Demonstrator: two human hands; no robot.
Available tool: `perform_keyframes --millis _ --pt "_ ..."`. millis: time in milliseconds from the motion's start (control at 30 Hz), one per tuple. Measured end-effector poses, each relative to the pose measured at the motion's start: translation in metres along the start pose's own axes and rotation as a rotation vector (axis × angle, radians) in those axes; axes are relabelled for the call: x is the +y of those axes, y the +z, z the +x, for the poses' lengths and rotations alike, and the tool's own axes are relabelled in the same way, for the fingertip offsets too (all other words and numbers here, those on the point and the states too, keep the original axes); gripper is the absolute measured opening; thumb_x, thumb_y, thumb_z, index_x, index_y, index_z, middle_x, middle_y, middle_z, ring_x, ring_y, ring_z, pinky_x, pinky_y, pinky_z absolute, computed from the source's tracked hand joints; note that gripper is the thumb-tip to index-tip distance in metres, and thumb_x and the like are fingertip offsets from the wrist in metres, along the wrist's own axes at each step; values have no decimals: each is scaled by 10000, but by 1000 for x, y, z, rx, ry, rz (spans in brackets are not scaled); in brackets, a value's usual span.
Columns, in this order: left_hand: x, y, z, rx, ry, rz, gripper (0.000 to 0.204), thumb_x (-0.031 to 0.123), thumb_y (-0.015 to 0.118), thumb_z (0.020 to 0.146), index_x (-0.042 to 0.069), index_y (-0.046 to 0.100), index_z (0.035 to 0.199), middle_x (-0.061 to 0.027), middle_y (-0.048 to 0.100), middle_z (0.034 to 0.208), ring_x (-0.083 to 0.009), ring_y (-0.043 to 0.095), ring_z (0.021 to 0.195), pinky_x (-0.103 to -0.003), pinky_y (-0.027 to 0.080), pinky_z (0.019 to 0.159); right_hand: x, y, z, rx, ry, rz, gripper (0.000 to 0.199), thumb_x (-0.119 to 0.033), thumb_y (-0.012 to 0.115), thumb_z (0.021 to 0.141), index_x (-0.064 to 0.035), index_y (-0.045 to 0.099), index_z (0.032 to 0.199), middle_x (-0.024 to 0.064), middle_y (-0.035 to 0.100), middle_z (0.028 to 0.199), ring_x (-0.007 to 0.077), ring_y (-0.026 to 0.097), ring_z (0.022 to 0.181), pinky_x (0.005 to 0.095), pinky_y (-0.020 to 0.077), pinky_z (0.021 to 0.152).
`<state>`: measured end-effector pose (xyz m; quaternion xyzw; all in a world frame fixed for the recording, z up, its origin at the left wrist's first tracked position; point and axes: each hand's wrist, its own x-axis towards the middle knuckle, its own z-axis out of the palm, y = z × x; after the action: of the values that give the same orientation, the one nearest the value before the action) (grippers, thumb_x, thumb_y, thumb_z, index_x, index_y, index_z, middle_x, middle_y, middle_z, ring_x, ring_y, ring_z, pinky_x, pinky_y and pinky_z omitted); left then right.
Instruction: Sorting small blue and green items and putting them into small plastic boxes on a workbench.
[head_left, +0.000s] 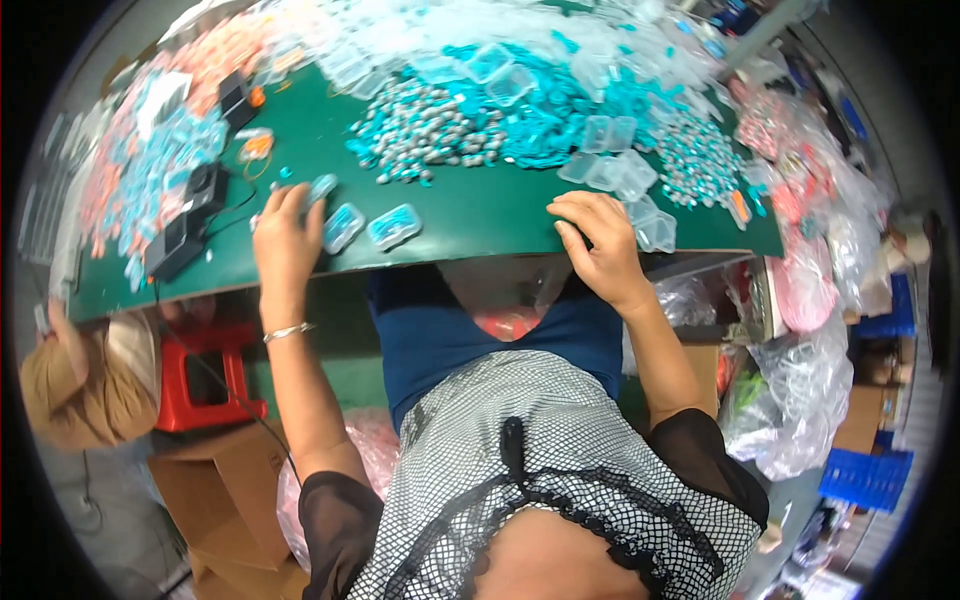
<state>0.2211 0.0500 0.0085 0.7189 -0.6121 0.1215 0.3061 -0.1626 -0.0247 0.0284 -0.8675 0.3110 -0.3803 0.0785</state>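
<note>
- Green table: two filled clear cases beside the left hand, which pinches a third.
- Right hand pressed flat, fingers together.

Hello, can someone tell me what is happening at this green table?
A person sits at a green table. The left hand touches a small clear case with teal inside; two filled cases lie beside it. The right hand rests flat near empty clear cases. A heap of teal and grey pieces lies beyond.
</note>
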Motion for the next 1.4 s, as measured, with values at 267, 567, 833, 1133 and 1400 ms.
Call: perform_keyframes --millis 267,567,833,1133,1400 --pt "21 -3 -1 80 37 -48 256 183 734 853 20 696 1045 -147 652 1147 -338 596 1092 -418 480 932 43 -42 -14 50 210 -543 363 -189 758 777 -115 660 1119 60 615 1143 271 547 1105 428 364 938" --pt "134 25 -15 -44 257 -314 217 125 741 792 69 682 992 -83 644 1000 -289 599 920 -406 463 778 44 -13 14 37 104 -497 466 -157 785 749 -125 585 1169 61 603 1158 277 543 1133 438 347 962" --pt "157 61 22 -5 197 -145 213 142 711 770 98 683 976 -69 631 929 -276 596 905 -424 433 773 53 -11 19 -27 96 -469 597 -110 792 726 -154 551 1270 36 623 1032 253 582 1018 400 383 893" --pt "160 94 34 -6 206 -40 76 86 617 771 94 679 814 -90 619 812 -289 635 812 -437 456 694 49 -6 43 84 -40 -422 394 -44 740 739 -115 635 1111 53 628 1009 258 583 1014 414 401 883" --pt "161 66 -1 -152 192 -271 71 95 687 825 71 677 892 -109 623 810 -337 625 760 -449 479 682 22 -11 -6 -171 -109 -133 313 19 672 700 -73 661 998 86 624 1030 304 593 1026 434 441 887"
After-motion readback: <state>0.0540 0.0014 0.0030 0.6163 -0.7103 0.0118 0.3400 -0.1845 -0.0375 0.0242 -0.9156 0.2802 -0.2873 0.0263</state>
